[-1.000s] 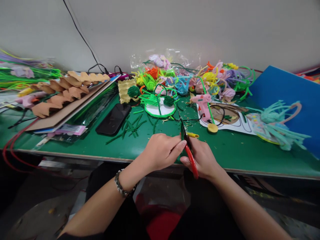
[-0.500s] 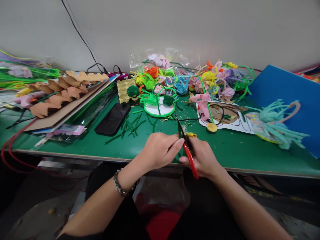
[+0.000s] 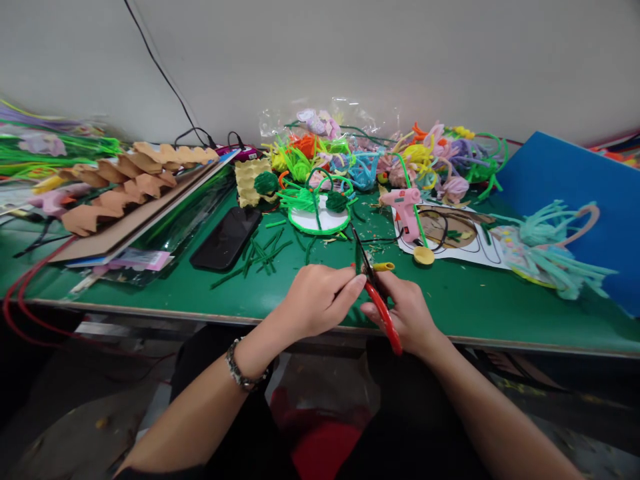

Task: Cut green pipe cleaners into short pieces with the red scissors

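My right hand (image 3: pixel 410 313) is closed on the red-handled scissors (image 3: pixel 381 312), whose dark blades point up and away toward the wall. Thumb and fingers pinched, my left hand (image 3: pixel 320 300) grips a short dark green fuzzy stem (image 3: pixel 358 257) right beside the blades. Several cut green pieces (image 3: pixel 265 253) lie on the table left of my hands. Beyond the scissor tips sits a white disc (image 3: pixel 325 221) edged in bright green, with green fuzzy bundles on it. A yellow tube-like piece (image 3: pixel 384 267) shows just above my right hand.
A black phone (image 3: pixel 226 239) lies at left, beside egg-carton strips (image 3: pixel 120 193) on cardboard. Right of centre are a pink glue gun (image 3: pixel 407 212) and a small yellow round piece (image 3: pixel 423 255). Colourful fuzzy bundles (image 3: pixel 360 167) line the back; a blue board (image 3: pixel 575 200) stands right.
The scissors have tilted slightly, their handles shifting a little right, and the blades look closer together. My right hand has moved slightly; my left hand keeps its pinch.
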